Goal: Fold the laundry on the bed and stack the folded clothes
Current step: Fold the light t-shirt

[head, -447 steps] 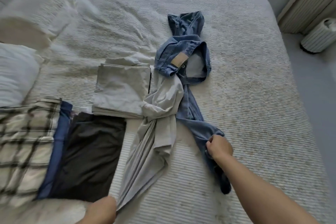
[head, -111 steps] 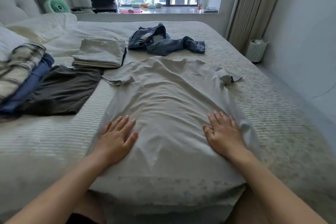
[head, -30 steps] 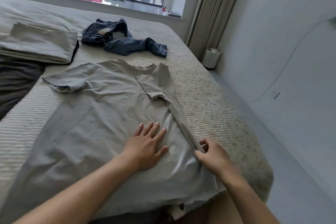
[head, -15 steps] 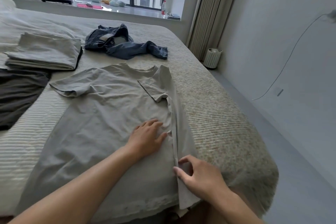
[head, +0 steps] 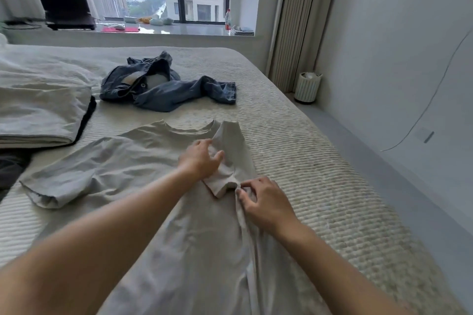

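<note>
Head view: T-shirt [head: 133,174] under both hands.

Bed [head: 294,151] with ribbed cover, grey T-shirt [head: 133,166] spread at centre, crumpled jeans [head: 163,89] at twelve o'clock, folded clothes [head: 41,112] at ten o'clock.

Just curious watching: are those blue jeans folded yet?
Not folded. The jeans lie crumpled in a heap on the bed, waistband gaping, one leg trailing sideways.
</note>
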